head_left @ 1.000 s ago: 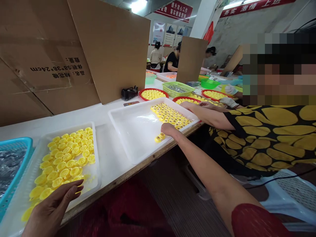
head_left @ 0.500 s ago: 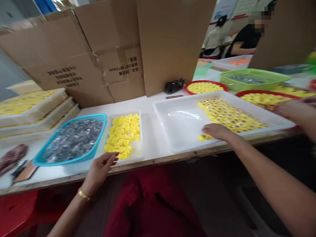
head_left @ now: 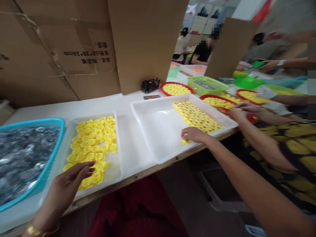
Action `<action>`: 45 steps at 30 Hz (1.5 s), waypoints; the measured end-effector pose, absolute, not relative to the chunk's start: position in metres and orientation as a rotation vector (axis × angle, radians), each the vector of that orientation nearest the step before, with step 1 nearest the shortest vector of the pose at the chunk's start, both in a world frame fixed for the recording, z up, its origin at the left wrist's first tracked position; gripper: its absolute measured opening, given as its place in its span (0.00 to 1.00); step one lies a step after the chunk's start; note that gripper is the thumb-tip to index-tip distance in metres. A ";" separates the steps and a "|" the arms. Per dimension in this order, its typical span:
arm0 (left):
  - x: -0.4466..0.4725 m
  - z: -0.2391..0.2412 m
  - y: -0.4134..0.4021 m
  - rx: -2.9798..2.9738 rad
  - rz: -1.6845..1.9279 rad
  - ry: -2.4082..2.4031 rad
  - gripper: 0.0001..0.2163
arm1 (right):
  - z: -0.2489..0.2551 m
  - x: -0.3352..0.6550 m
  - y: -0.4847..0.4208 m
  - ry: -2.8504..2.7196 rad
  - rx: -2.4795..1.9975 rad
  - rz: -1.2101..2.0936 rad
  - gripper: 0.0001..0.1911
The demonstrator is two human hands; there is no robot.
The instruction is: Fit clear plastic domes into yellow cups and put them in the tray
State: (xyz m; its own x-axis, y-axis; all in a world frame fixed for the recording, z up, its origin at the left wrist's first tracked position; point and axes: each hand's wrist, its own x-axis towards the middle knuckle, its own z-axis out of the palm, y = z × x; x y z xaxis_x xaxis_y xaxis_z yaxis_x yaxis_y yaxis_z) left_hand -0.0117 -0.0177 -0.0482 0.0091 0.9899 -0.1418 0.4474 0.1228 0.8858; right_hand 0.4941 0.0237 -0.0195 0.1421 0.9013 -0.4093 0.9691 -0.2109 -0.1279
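My left hand [head_left: 67, 182] reaches over the near edge of a small white tray [head_left: 118, 144] full of yellow plastic caps [head_left: 92, 148]; its fingers lie stretched over the front caps, touching them and gripping nothing. My right hand [head_left: 194, 134] rests in the near right part of a larger white tray [head_left: 158, 131], fingers curled down over a few yellow caps [head_left: 184, 142]. Rows of yellow caps with dark inserts [head_left: 197, 117] fill that tray's far right side.
A blue basket [head_left: 53, 158] of shiny clear pieces sits at the left. Cardboard sheets [head_left: 138, 39] stand behind the white table. A co-worker's hands [head_left: 243, 110] work over red trays [head_left: 214, 100] of caps on the right, by a green basket [head_left: 207, 86] and a tape dispenser [head_left: 150, 85].
The view swung left, then partly back right. My left hand moved from the tray's edge onto the front caps. My right hand stayed over the caps in the large tray.
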 end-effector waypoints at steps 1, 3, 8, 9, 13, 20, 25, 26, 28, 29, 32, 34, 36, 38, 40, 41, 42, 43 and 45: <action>-0.011 -0.045 -0.015 1.460 0.823 1.544 0.20 | -0.018 0.491 0.025 1.873 2.264 -0.584 0.02; -0.010 -0.040 -0.007 1.526 0.800 1.531 0.19 | -0.016 0.477 0.029 1.906 2.331 -0.521 0.03; -0.007 -0.037 0.015 2.022 0.584 1.615 0.10 | -0.015 0.380 0.015 2.485 2.379 -0.741 0.11; -0.006 -0.038 0.019 2.112 0.550 1.628 0.10 | -0.017 0.352 0.010 2.641 2.214 -0.897 0.12; -0.014 -0.034 0.028 2.300 0.612 1.659 0.10 | -0.033 0.255 0.011 2.989 1.768 -0.761 0.10; -0.109 -0.023 0.049 2.258 0.305 2.247 0.13 | -0.064 0.203 0.056 2.825 1.726 -0.113 0.12; -0.161 -0.047 0.060 2.158 -0.197 2.209 0.17 | -0.064 0.192 0.067 2.677 1.655 -0.109 0.11; -0.163 -0.051 0.061 2.163 -0.233 2.160 0.17 | -0.063 0.190 0.069 2.658 1.649 -0.112 0.09; -0.162 -0.058 0.061 2.181 -0.266 2.101 0.18 | -0.063 0.188 0.071 2.640 1.644 -0.114 0.08; -0.161 -0.060 0.061 2.189 -0.268 2.097 0.18 | -0.062 0.188 0.072 2.642 1.647 -0.115 0.08; -0.156 -0.063 0.060 2.196 -0.229 2.128 0.17 | -0.065 0.192 0.072 2.680 1.674 -0.128 0.09; -0.155 -0.064 0.061 2.174 -0.196 2.150 0.14 | -0.067 0.195 0.070 2.724 1.706 -0.142 0.08; -0.155 -0.064 0.062 2.138 -0.173 2.166 0.12 | -0.069 0.198 0.066 2.773 1.739 -0.157 0.08; -0.154 -0.064 0.063 2.101 -0.167 2.170 0.11 | -0.070 0.200 0.061 2.818 1.754 -0.152 0.07; -0.153 -0.063 0.064 2.069 -0.176 2.169 0.12 | -0.069 0.199 0.055 2.836 1.721 -0.120 0.06; -0.153 -0.063 0.064 2.060 -0.186 2.165 0.13 | -0.069 0.197 0.053 2.829 1.694 -0.095 0.06; -0.152 -0.063 0.064 2.058 -0.196 2.158 0.14 | -0.068 0.196 0.050 2.812 1.664 -0.070 0.05; -0.152 -0.062 0.064 2.062 -0.207 2.149 0.15 | -0.068 0.194 0.048 2.788 1.637 -0.046 0.05; -0.152 -0.062 0.063 2.083 -0.227 2.131 0.16 | -0.068 0.190 0.046 2.744 1.601 -0.004 0.03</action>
